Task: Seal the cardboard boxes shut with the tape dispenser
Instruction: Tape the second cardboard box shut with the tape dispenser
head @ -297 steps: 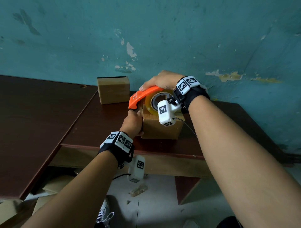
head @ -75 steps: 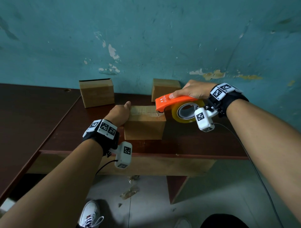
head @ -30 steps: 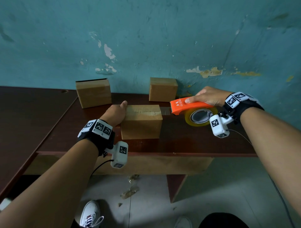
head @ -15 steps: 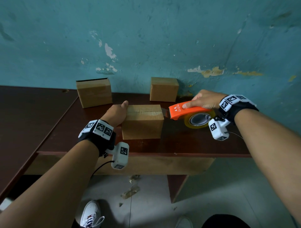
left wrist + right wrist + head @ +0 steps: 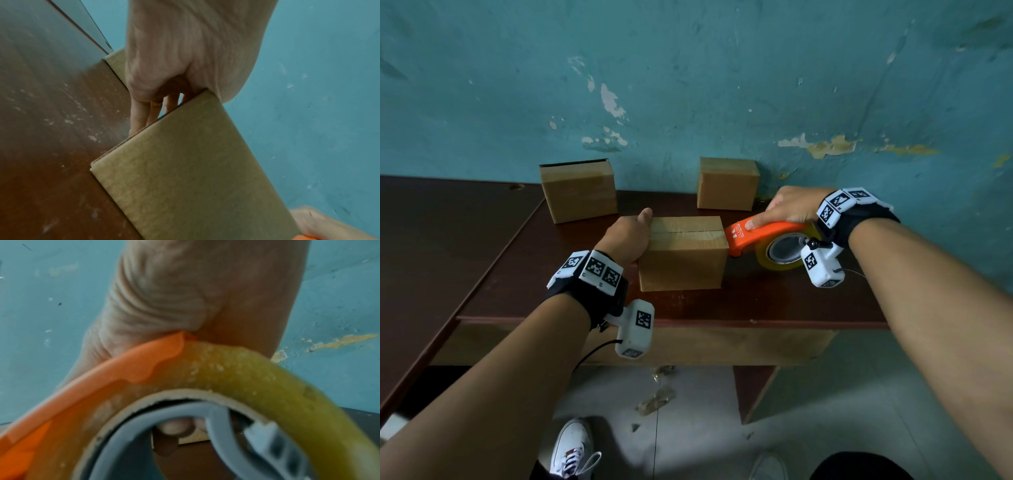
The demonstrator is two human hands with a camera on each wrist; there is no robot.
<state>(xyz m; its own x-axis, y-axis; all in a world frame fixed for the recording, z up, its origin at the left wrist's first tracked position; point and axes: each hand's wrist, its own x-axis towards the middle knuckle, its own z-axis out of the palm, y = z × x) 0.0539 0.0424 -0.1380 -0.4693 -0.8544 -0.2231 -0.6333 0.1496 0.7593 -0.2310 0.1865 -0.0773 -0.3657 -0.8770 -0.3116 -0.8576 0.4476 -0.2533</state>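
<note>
Cardboard box (image 5: 683,253) nearest the table's front edge sits on the dark wooden table (image 5: 482,267), its two top flaps meeting in a seam that runs from its left side to its right. At the right end of that seam the nose of the orange tape dispenser (image 5: 763,234) touches the box's top right edge, while the yellowish tape roll (image 5: 780,253) mounted in it hangs just above the tabletop to the right of the box. The right hand (image 5: 791,209) is wrapped over the dispenser's top, index finger laid straight along the orange body toward the nose; in the right wrist view other fingertips show through the roll's grey hub. The left hand (image 5: 625,236) braces the box's left side, thumb lying along the top left edge; in the left wrist view its fingers (image 5: 141,113) are straight and close together, flat against the far side wall of the box. Two more cardboard boxes stand farther back against the teal wall (image 5: 722,68): a larger one (image 5: 578,192) at the back left and a smaller one (image 5: 727,183) behind the dispenser's nose. Below the table, a white sneaker (image 5: 571,448) rests on the pale floor.
</note>
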